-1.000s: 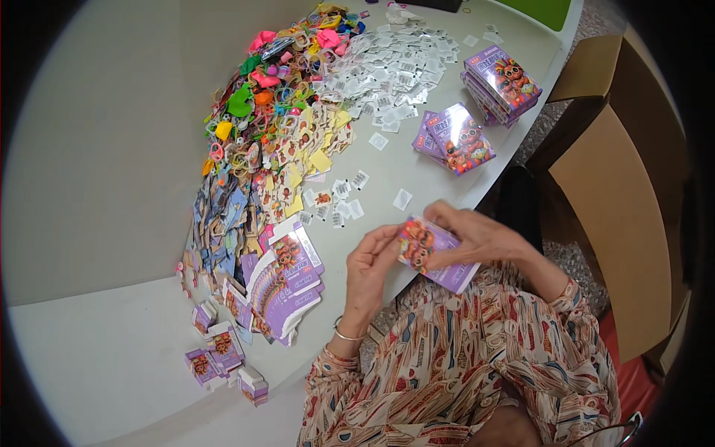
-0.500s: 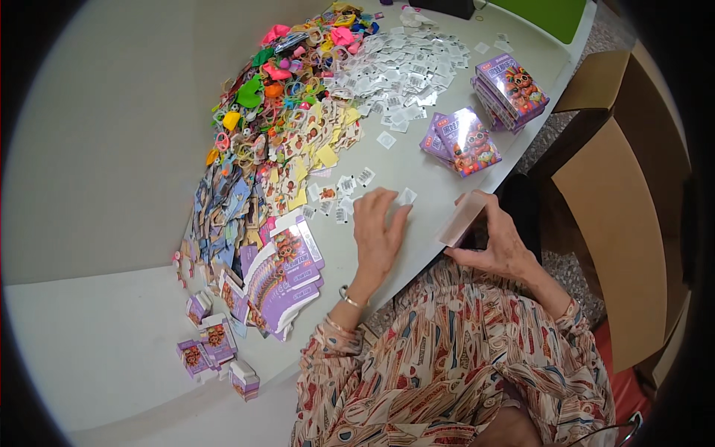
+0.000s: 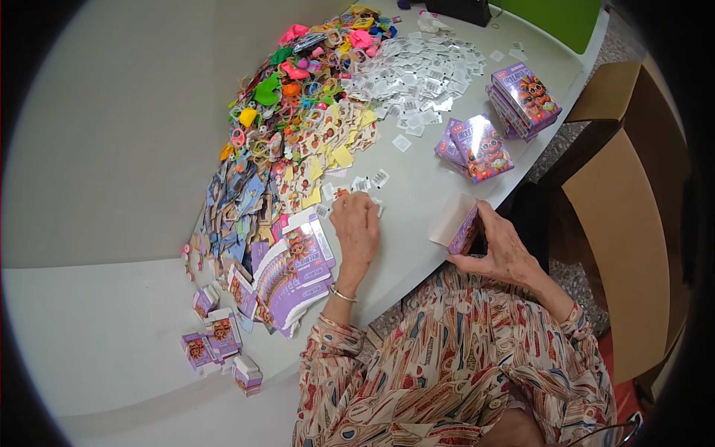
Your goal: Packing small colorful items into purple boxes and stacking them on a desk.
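Note:
My right hand (image 3: 508, 249) grips a small purple carton (image 3: 465, 231) at the table's front edge, thumb on one side and fingers on the other. The carton's white flap stands up at its open end. My left hand (image 3: 356, 229) is closed, fingers bent down over the small packets and picture cards left of the middle. A small white packet (image 3: 379, 206) shows at the edge of its fingers; the fingertips themselves are hidden. Close by lie loose white packets (image 3: 361, 184). Beside my left wrist is a fanned stack of flat purple cartons (image 3: 290, 279).
Filled-out purple cartons (image 3: 482, 149) are stacked at the right. Behind lie heaps of white packets (image 3: 428, 74), colourful small toys (image 3: 287, 89), yellow-backed picture cards (image 3: 328, 145) and bluish cards (image 3: 234, 205). Small cartons (image 3: 222, 335) sit at the left; an open cardboard box (image 3: 611, 201) stands right.
My left hand has moved left to the loose packets and cards, its fingers closing, and a white packet has come along with it. My right hand has tilted the carton, showing its printed side.

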Available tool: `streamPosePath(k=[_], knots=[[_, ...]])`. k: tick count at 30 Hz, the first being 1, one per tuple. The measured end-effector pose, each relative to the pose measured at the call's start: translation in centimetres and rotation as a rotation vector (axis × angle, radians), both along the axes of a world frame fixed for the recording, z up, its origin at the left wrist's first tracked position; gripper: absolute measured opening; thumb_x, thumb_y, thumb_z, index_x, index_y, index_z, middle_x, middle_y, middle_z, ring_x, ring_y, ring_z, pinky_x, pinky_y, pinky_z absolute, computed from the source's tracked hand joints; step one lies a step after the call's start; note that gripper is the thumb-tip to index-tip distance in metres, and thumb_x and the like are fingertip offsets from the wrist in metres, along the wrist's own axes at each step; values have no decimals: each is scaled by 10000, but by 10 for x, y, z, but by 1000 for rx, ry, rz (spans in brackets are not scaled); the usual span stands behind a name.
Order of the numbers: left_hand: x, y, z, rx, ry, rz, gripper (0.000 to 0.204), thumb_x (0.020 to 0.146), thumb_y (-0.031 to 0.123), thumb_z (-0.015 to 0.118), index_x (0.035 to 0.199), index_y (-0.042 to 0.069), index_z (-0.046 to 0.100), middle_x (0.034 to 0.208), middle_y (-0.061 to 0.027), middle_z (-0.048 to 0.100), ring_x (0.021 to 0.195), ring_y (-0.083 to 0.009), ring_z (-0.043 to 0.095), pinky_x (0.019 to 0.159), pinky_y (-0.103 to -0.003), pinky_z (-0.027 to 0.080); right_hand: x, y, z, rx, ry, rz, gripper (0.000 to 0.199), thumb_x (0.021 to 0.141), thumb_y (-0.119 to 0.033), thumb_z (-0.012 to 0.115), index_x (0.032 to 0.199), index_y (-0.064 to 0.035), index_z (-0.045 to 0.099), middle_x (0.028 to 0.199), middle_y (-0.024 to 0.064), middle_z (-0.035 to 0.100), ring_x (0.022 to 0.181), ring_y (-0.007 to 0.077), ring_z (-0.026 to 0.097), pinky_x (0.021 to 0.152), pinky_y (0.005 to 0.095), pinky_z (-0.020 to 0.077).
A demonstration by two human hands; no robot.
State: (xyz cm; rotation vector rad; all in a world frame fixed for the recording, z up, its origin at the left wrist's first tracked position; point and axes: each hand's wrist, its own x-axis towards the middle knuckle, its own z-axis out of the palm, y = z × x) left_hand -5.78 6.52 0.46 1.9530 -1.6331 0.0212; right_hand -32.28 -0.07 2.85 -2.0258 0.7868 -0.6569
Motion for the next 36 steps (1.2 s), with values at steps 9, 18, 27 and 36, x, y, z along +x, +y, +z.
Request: streamPosePath(k=[9,18,27,36], knots=[[3,5,-8,18,85,38,161,827,19,609,979,53,569,929,-92,575,975,-276,501,892,-414,347,19,-2,7,27,62,29,843,679,-321,800,1288,53,354,1081,253,562,968,402,584,829,434,484],[-36,5,65,-189,-22,-138,205,775,-5,654,960,45,581,926,-84,568,940,-276,523,857,-404,374,52,-4,14,-211,278,100,789,684,-274,765,1279,46,358,1020,201,526,943,376,550,825,441,469],[-31,6,78,-34,-30,-384,194,793,-17,660,980,26,627,934,-63,624,920,-241,565,810,-360,413,53,-4,7,-195,262,104,739,687,-260,753,1244,44,375,1005,200,531,927,377,555,802,431,473],[86,-60,9,-32,47,87,288,795,164,719,1031,19,641,969,-125,598,902,-239,587,780,-344,478,61,-13,-1,-79,129,15,753,719,-318,740,1259,46,362,1034,250,563,960,406,590,808,438,492]])
